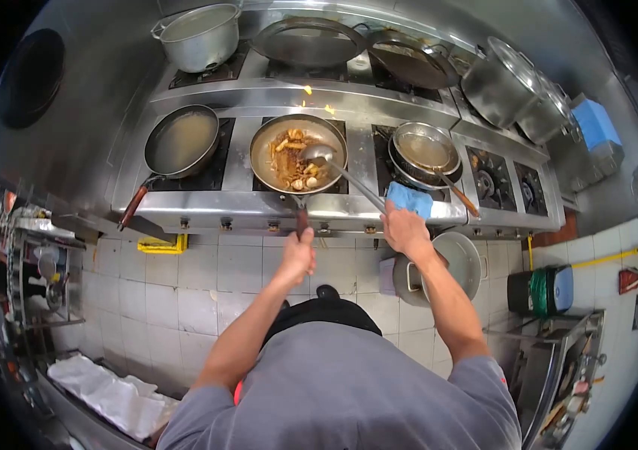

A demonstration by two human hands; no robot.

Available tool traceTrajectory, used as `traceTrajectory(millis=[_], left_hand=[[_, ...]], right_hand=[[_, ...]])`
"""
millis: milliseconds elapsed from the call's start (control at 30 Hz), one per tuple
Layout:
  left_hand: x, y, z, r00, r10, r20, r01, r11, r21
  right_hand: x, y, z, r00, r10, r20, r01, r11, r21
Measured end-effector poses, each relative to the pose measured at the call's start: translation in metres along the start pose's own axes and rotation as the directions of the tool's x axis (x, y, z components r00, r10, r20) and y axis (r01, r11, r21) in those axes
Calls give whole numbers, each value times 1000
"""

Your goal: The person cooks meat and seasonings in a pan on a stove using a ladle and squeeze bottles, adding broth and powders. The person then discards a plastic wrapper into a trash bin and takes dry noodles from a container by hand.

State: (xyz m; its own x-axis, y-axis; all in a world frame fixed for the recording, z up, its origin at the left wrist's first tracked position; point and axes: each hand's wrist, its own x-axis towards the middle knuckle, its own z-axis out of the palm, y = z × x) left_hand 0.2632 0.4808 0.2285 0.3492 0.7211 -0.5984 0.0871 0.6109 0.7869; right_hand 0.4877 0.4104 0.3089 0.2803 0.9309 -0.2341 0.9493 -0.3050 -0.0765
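My left hand (299, 257) is wrapped round the handle of a frying pan (257, 154) on the middle front burner. Brown pieces of food (287, 161) in sauce lie in that pan. In my right hand (407, 229) is the long handle of a metal ladle (317, 154), whose bowl rests among the food at the pan's right side. A folded blue cloth (410, 199) lies just beyond my right hand, at the stove's front edge. Small flames (308, 90) show behind the pan.
Another pan (182, 142) stands on the left burner, its handle jutting over the edge. A strainer (427, 147) sits over a pan at the right. Large pots (501, 84) and flat pans (308, 42) line the back. Below my right arm is a big pot (460, 262).
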Motion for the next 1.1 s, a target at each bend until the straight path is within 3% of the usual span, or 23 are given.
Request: traceTrajectory(millis=[67, 133, 200, 267, 400, 467, 533, 600, 667, 733, 800, 867, 900, 933, 1000, 1100], left_hand=[[-4, 3, -2, 997, 49, 56, -51, 998, 41], [41, 7, -21, 991, 127, 49, -130, 988, 80], [25, 18, -25, 989, 124, 79, -131, 988, 83], [-14, 14, -27, 994, -29, 104, 16, 992, 125], [32, 9, -42, 983, 132, 127, -148, 981, 127], [-19, 7, -19, 994, 12, 105, -29, 986, 165], [-6, -4, -19, 988, 87, 125, -108, 980, 168], [43, 6, -29, 983, 160, 84, -169, 979, 117], [27, 18, -20, 989, 127, 70, -130, 991, 33], [-8, 4, -8, 996, 86, 35, -89, 987, 132], [-3, -2, -5, 991, 97, 97, -110, 984, 143], [23, 16, 1, 990, 136, 42, -140, 984, 113], [34, 18, 1, 994, 109, 12, -109, 990, 93], [29, 18, -1, 993, 114, 12, -115, 989, 90], [20, 21, -5, 998, 43, 46, -46, 996, 78], [38, 16, -11, 993, 115, 10, -115, 989, 89]], right_hand=[[12, -16, 28, 992, 4, -123, 7, 996, 90], [2, -33, 36, 994, 29, -106, -15, 991, 135], [-21, -44, 17, 998, 10, -55, -4, 994, 106], [-31, -41, 1, 997, 73, -24, -72, 996, 57], [-5, -33, 26, 986, 89, -139, -80, 995, 66], [20, -42, 33, 982, 93, -162, -63, 982, 181], [9, -47, 24, 985, 27, -173, 11, 977, 211], [-8, -27, 23, 945, -177, -276, 191, 981, 22], [-15, -18, -12, 985, -86, -147, 95, 994, 53], [6, 3, 3, 980, -62, -191, 54, 997, -47], [23, 0, 11, 982, -38, -185, 50, 997, 60], [52, 18, 67, 794, -337, -506, 363, 930, -51], [33, -1, 24, 928, -218, -302, 272, 951, 149], [18, -2, -5, 926, -220, -306, 274, 951, 145], [2, 6, -39, 995, -97, 7, 96, 994, 48], [14, 16, -44, 999, -49, 4, 50, 999, -8]])
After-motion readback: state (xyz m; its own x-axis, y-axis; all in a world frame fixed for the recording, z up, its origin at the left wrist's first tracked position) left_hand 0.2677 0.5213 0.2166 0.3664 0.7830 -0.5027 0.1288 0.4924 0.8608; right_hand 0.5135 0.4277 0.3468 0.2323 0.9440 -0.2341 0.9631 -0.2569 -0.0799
